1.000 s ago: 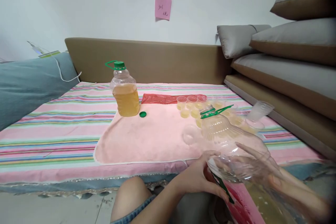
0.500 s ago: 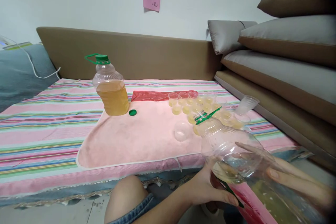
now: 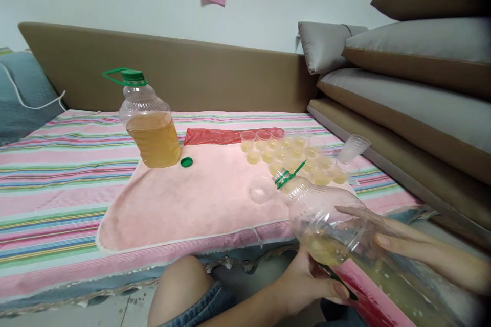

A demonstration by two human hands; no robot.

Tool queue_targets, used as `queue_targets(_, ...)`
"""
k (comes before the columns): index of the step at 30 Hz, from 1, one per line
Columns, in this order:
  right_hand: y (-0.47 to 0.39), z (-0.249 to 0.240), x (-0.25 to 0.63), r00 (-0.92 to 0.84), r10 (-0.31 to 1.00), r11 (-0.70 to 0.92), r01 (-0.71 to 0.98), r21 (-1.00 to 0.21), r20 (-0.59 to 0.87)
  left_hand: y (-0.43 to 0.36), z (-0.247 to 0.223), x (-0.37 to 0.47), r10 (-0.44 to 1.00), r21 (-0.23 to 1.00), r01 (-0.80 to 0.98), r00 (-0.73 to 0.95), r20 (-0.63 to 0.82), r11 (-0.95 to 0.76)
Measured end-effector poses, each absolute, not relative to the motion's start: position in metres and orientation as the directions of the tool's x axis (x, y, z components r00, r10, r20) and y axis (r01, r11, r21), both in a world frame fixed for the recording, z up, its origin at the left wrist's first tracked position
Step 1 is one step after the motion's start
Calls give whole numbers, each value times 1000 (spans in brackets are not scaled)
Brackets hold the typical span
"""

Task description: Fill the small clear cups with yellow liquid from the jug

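Observation:
A large clear plastic bottle (image 3: pixel 318 204), tilted with its uncapped neck toward the cups, holds some yellowish liquid low in its body. My left hand (image 3: pixel 303 278) grips it from below, thumb near the pink label. Along its upper right side lies my right hand (image 3: pixel 387 237), fingers stretched over the plastic and pressed to it. Just left of the bottle's mouth stands a clear plastic cup (image 3: pixel 261 190) that looks empty. Beyond the neck, several clear cups of yellow liquid (image 3: pixel 295 152) stand grouped together.
A capped bottle of amber liquid (image 3: pixel 153 138) stands at left, beside a loose green cap (image 3: pixel 186 162). Red plastic (image 3: pixel 215 136) lies behind the pink cloth (image 3: pixel 172 209). A stack of nested cups (image 3: pixel 353 149) leans at right, near piled cushions (image 3: pixel 406 92).
The bottle in my hands has tilted a little further, its neck lower and closer to the single cup, and the liquid has spread toward the neck. The view has shifted slightly.

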State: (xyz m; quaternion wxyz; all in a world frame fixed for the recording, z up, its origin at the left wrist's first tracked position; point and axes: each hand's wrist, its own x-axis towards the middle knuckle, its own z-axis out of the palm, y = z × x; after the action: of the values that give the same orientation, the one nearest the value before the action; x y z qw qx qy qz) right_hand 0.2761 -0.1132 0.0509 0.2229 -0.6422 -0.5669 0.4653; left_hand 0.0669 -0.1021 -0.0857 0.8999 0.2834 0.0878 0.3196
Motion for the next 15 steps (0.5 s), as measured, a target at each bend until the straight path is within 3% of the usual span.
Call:
queue_targets(10, -106, 57, 276, -112, 917, -310, 404, -860, -383, -104, -82, 73, 620, 548, -506, 784, -31, 667)
queue_targets(15, -101, 67, 279, -55, 918, -311, 513, -800, -392, -105, -79, 78, 629, 534, -525, 777, -15, 662)
